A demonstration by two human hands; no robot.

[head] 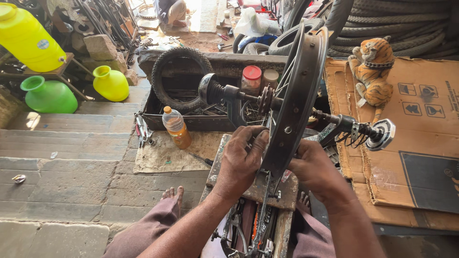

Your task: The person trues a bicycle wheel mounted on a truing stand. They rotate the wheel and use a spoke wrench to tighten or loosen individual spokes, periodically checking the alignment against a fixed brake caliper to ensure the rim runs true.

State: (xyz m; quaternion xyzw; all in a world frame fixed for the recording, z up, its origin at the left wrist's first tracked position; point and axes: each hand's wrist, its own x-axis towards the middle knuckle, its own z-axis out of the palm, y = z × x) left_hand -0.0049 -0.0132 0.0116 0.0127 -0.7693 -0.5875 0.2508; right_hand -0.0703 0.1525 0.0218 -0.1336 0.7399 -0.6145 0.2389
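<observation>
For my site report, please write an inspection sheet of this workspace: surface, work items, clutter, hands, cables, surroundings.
Surface: stone floor, stained mat.
Job's things: spoked wheel rim upright on a truing stand.
Clutter: orange-liquid bottle, pliers, red-lidded jar, tyre in a tool tray.
Grippers: left hand and right hand both touch the rim's lower edge.
Cables: nothing seen.
Surroundings: toy tiger on cardboard, yellow can, green pot.
</observation>
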